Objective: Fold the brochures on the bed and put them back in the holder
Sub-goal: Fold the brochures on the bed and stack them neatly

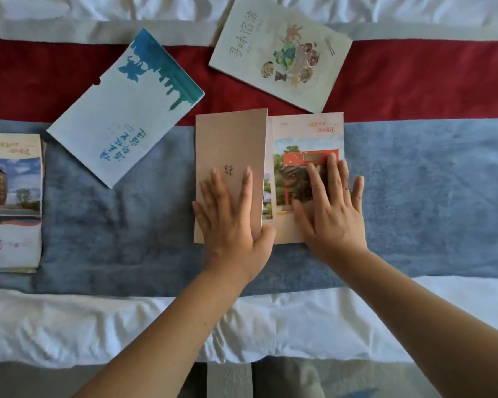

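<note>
Here left grip spread flat on brochure flap; right grip likewise.

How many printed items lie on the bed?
4: open brochure, centre; blue-white holder, upper left; food booklet, top; folded brochure, far left, perhaps topping a stack.

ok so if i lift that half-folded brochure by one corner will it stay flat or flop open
Likely floppy: the brochure is thin folded paper, so it would sag. The left hand and right hand both press it flat; released, its tan flap may spring open. Probably light.
</note>
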